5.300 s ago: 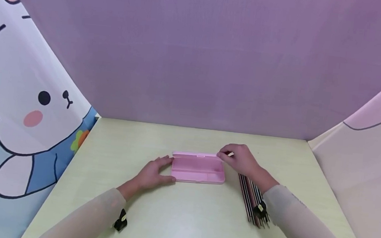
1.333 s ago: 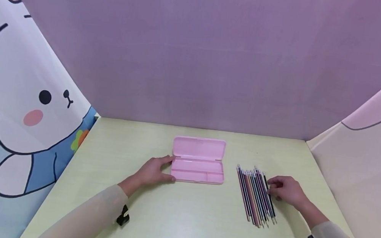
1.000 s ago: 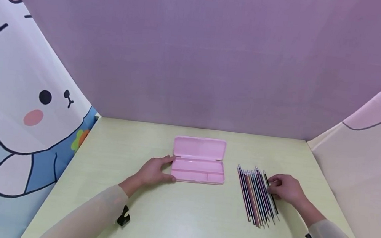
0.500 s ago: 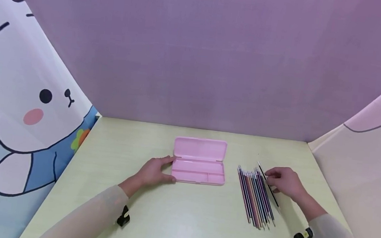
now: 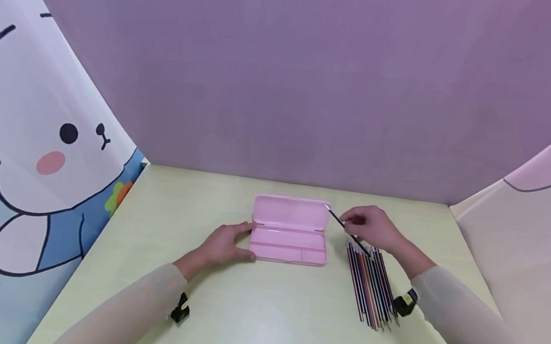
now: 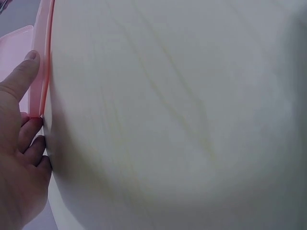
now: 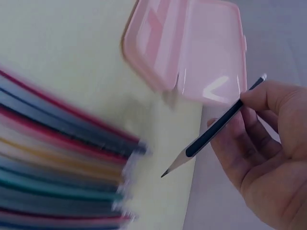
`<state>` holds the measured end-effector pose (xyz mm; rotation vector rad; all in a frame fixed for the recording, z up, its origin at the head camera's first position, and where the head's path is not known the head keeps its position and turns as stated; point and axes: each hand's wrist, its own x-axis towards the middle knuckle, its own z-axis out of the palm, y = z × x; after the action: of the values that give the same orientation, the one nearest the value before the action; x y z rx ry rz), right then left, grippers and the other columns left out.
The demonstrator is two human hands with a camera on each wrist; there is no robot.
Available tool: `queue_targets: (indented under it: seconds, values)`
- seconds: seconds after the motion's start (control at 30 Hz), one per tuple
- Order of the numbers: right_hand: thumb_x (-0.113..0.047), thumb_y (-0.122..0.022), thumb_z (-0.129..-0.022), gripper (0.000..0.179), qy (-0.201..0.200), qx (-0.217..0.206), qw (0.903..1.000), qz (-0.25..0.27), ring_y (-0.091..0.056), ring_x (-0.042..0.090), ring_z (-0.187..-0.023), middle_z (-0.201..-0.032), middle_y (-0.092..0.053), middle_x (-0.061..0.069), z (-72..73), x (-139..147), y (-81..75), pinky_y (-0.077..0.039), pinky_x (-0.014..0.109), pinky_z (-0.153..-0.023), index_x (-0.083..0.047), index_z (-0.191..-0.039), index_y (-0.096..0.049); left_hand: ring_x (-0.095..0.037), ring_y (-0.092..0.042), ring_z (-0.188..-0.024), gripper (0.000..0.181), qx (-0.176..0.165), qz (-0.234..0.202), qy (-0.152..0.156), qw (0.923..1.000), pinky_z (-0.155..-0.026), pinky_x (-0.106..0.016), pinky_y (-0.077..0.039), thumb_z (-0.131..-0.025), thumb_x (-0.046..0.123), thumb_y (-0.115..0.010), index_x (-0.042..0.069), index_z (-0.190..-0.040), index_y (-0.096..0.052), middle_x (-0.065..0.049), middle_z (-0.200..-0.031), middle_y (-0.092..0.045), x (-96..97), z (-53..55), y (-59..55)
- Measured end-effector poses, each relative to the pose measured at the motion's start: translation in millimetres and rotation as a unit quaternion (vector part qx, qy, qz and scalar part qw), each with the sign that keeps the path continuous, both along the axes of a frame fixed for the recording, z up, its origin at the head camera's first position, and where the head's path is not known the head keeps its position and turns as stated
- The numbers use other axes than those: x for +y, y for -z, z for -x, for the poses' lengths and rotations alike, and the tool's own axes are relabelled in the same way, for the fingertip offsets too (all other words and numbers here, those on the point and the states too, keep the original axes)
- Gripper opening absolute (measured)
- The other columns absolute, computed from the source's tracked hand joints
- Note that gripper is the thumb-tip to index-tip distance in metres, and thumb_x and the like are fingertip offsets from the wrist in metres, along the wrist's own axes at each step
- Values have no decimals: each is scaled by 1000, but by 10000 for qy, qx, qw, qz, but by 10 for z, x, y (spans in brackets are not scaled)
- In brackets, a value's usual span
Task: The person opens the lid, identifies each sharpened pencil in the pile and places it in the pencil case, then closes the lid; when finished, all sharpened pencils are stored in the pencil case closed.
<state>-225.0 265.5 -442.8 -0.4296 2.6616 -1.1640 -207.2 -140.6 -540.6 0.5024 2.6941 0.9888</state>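
Observation:
A pink pencil case [image 5: 289,237] lies with its lid up on the table. My left hand [image 5: 221,246] holds its left end, thumb at the front corner and index finger near the hinge. In the left wrist view, the thumb of the left hand [image 6: 21,134] lies against the pink wall, with other fingers curled at the end. My right hand [image 5: 372,225] pinches a dark pencil [image 7: 216,128] near its white end, above the table right of the case. Its sharpened tip points down toward the other pencils [image 5: 368,292]. The case's compartments hold nothing visible.
Several pencils lie side by side in a loose row on the pale table [image 5: 281,316], right of the case. A purple wall [image 5: 294,85] stands behind the table, with a rabbit-print panel [image 5: 50,133] at left and a pale panel [image 5: 537,247] at right.
The right hand earlier stood over the open lid's edge, then took a dark pencil from the row's right side. It has lifted that pencil and carried it left. The left hand stays put.

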Motion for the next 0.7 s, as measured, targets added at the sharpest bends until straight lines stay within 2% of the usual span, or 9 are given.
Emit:
queue_targets:
  seconds: [0.17,0.3,0.43,0.7]
  values:
    - [-7,-70,-95,19,-526,172,9984,80,-64,17,-83,-101,-75,7,180,-336,50,-58,29,-71,-3,-112,-77,-31,-44,-147,95,-1,-30,8,10000,-119,-50,-40,-77,46,-89,20,-156,-45,-6,-157,-48,1,9,-11]
    - [-6,-71,-95,19,-950,-18,9954,132,-65,15,-84,-105,-76,6,283,-592,93,-58,28,-73,-5,-113,-78,-32,-46,-145,94,66,-52,31,10000,-118,-51,-41,-77,46,-89,18,-156,-46,-7,-156,-50,-9,6,-25]
    - [-6,-71,-95,19,-1351,-39,9908,64,-64,14,-81,-104,-76,4,340,-817,127,-57,28,-72,-8,-111,-79,-32,-46,-145,94,49,-15,26,10000,-118,-50,-42,-77,48,-89,19,-156,-46,-8,-156,-50,-21,3,-24]
    - [-7,-75,-92,17,-1618,285,9859,-319,-62,12,-93,-105,-76,-2,432,-1139,278,-54,28,-82,-15,-105,-82,-34,-46,-145,94,18,44,27,10000,-118,-51,-41,-77,49,-88,21,-156,-45,-10,-157,-48,-25,9,-24]
